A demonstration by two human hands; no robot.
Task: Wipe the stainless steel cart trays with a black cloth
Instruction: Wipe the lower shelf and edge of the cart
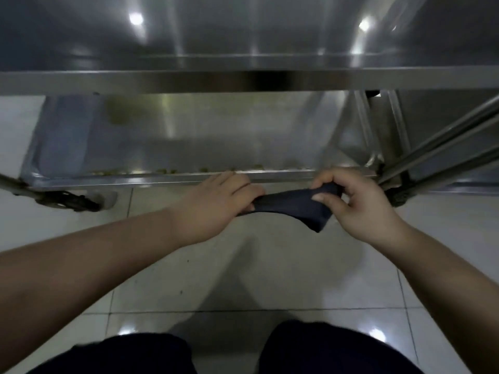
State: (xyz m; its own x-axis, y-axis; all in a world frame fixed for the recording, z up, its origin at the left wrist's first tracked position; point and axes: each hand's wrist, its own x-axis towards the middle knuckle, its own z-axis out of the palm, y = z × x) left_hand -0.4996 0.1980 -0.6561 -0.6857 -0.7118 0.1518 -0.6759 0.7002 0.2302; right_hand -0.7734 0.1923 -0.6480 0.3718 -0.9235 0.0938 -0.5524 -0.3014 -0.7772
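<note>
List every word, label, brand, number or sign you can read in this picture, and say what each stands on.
There is no readable text.
The black cloth, the upper tray, the lower tray and the floor tiles show no words, labels, brands or numbers.

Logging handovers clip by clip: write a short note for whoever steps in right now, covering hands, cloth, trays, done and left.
Left hand grips one end of the black cloth; right hand pinches the other.
Cloth is stretched between them over the floor, just before the near rim of the lower tray.
Done: cannot tell; upper tray shows no bits.
Left: lower tray, yellowish bits along its near edge.
</note>
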